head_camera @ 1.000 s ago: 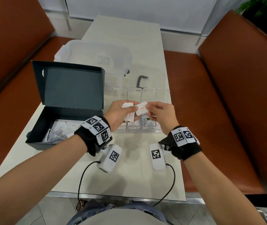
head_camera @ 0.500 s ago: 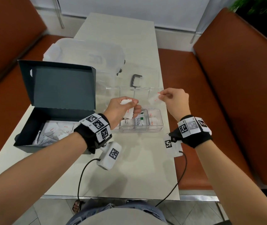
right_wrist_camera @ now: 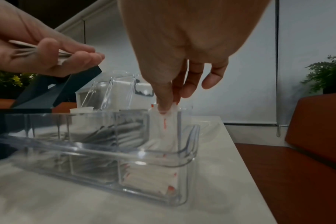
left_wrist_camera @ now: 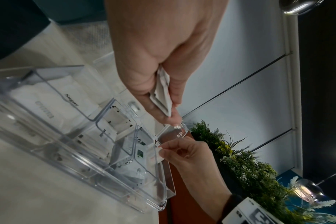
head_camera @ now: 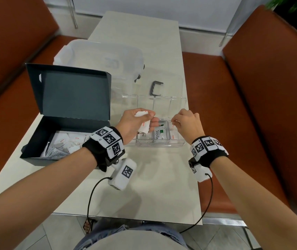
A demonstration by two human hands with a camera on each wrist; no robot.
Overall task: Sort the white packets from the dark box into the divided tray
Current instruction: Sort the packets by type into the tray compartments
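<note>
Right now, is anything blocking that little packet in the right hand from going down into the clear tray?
Nothing visible does. The right hand pinches the packet by its top edge, and its lower part already hangs inside the divided tray's rightmost compartment. More packets with red print lie at that end of the tray, with room above them.

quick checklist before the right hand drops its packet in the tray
1. Right hand pinches one white packet: ok.
2. Packet is over the rightmost compartment of the divided tray: ok.
3. Packet is already partly below the rim: ok.
4. Packets lying in that compartment carry red print like this one: ok.
5. Left hand grips its spare packets away from that compartment: ok.
6. Room left in the compartment: cannot tell.
</note>
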